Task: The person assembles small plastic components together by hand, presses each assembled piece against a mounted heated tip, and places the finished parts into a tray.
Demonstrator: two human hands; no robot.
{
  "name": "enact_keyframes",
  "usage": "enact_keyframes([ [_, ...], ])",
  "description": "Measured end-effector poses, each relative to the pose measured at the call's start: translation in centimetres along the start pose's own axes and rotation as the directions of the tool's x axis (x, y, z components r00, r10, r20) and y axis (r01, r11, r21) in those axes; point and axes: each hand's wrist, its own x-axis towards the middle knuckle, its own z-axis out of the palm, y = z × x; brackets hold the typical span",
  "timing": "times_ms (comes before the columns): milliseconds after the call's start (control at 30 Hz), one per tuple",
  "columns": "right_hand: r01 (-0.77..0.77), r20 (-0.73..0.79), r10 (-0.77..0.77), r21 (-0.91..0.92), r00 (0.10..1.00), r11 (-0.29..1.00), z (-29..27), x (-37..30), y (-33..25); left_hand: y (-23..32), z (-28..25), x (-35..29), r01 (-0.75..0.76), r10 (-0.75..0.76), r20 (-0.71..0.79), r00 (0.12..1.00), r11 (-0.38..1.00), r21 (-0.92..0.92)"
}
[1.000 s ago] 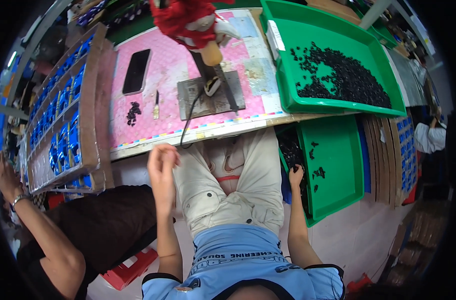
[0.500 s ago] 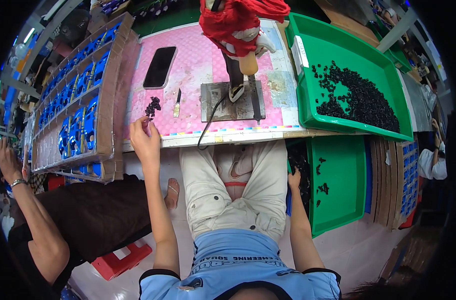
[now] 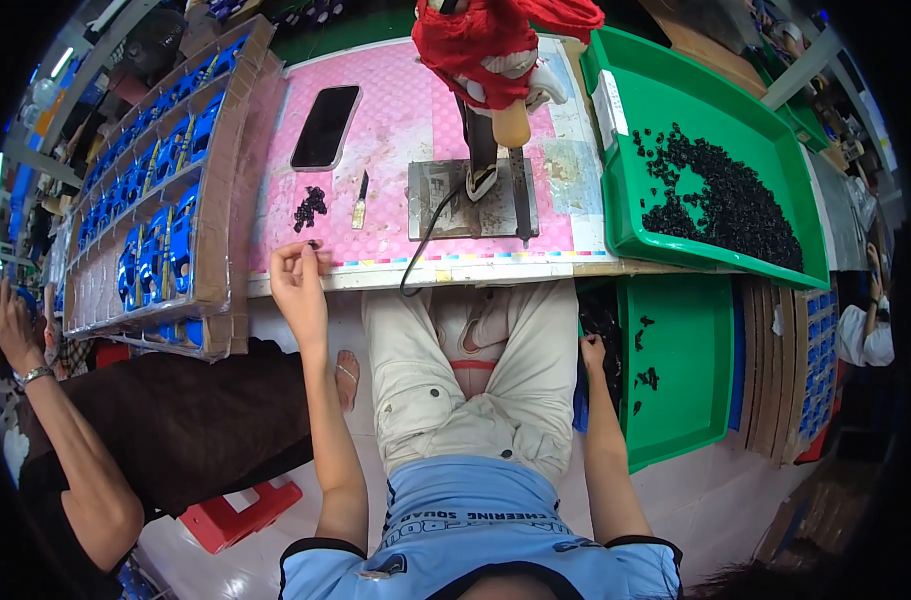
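Note:
My left hand (image 3: 298, 288) is over the front left edge of the pink-covered table, its thumb and fingertips pinching a small black part (image 3: 313, 244). Just beyond it lies a small pile of black parts (image 3: 311, 208). A small knife (image 3: 359, 204) rests right of the pile. My right hand (image 3: 593, 352) hangs below the table edge on the right, beside a dark container of black parts (image 3: 600, 310). Its fingers look closed, but what they hold, if anything, is too small to make out.
A red-cloth-wrapped press tool (image 3: 480, 60) stands over a metal plate (image 3: 430, 205) with a black cable. A phone (image 3: 325, 128) lies behind. Green trays (image 3: 715, 390) with black parts are at right. Boxes of blue parts (image 3: 155, 250) and another person's arm (image 3: 80, 440) are at left.
My left hand has drawn back from the pile toward me, and a black part now shows in its fingertips. My right hand has shifted slightly. The whole view has moved a little.

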Motion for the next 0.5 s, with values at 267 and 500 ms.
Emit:
enact_keyframes([
  [267, 0.464, -0.487, -0.486, -0.175, 0.726, 0.868, -2.4, -2.7, -3.8, 5.8, 2.7, -4.4, 0.200, -0.137, 0.258, 0.956, 0.951, -0.235],
  [500, 0.579, -0.537, -0.295, 0.498, 0.790, 0.645, -9.5, -13.3, -17.5, 7.8, 4.4, -7.7, 0.320, -0.118, 0.547, 0.829, 0.902, -0.289],
])
